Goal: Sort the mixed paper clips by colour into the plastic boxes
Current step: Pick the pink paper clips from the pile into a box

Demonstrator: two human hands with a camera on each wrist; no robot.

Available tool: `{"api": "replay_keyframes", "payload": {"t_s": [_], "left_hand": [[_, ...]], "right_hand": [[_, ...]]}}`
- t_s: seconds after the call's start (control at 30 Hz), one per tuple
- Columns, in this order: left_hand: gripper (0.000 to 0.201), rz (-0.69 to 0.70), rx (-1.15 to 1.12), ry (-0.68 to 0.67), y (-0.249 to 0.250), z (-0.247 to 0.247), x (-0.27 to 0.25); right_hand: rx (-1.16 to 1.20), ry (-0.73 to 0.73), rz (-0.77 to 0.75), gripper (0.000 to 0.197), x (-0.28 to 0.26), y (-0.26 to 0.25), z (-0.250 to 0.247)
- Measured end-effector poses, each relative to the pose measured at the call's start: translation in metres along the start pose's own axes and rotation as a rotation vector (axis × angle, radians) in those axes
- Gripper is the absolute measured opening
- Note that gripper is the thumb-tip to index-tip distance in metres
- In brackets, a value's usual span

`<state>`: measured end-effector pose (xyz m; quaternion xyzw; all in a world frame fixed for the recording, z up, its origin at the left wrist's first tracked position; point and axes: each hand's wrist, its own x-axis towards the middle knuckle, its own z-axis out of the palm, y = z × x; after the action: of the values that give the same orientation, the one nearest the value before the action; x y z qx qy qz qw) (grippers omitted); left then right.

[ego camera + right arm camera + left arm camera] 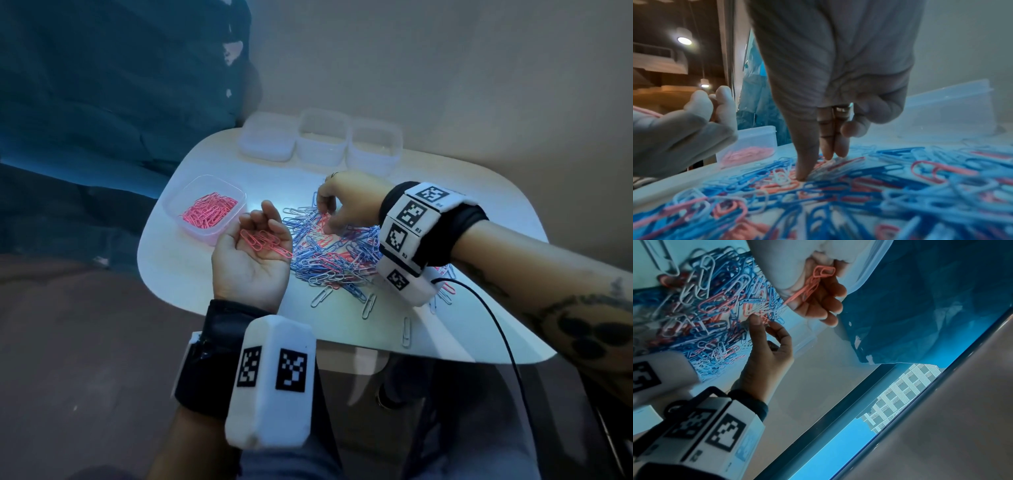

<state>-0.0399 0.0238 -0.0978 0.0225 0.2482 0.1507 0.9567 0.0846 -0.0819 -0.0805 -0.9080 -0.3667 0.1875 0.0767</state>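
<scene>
Left hand (251, 263) holds pink clips (265, 242) — right hand (346, 204) touches mixed pile (329, 255).

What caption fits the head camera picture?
The right hand searches the mixed paper clips while the left hand cups pink clips beside the pink-filled box.

right hand (830, 113), fingertips (802, 175) on paper clips (859, 186)
</scene>
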Motion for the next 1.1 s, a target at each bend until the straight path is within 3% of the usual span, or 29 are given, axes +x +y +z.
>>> {"api": "replay_keyframes", "payload": {"t_s": [0.07, 0.2, 0.3, 0.43, 0.53, 0.7, 0.87, 1.1], "left_hand": [[0.040, 0.002, 0.007, 0.004, -0.002, 0.000, 0.000], [0.033, -0.007, 0.014, 0.015, -0.007, -0.001, -0.001], [0.034, -0.014, 0.027, 0.021, -0.006, -0.002, 0.000], [0.032, -0.002, 0.031, 0.032, -0.003, -0.004, 0.000], [0.033, 0.000, 0.036, 0.038, -0.003, -0.002, 0.000], [0.033, -0.006, 0.047, 0.037, -0.007, -0.002, 0.002], [0.035, -0.004, 0.053, 0.040, -0.008, -0.004, 0.002], [0.035, -0.007, 0.070, 0.030, -0.008, -0.007, 0.004]], "right_hand": [[0.030, -0.019, 0.030, 0.017, 0.001, 0.000, 0.003], [0.011, -0.102, 0.069, 0.027, 0.001, 0.000, 0.002], [-0.088, -0.038, 0.038, 0.028, -0.002, 0.001, 0.002], [-0.076, 0.023, 0.009, 0.014, -0.008, 0.001, 0.003], [-0.050, 0.047, -0.001, 0.025, -0.007, -0.001, 0.004], [-0.059, 0.014, -0.033, 0.015, -0.004, -0.001, 0.006], [-0.059, -0.048, 0.005, 0.022, -0.009, -0.002, 0.009], [-0.275, 0.016, -0.015, 0.006, -0.013, -0.004, 0.013]]}}
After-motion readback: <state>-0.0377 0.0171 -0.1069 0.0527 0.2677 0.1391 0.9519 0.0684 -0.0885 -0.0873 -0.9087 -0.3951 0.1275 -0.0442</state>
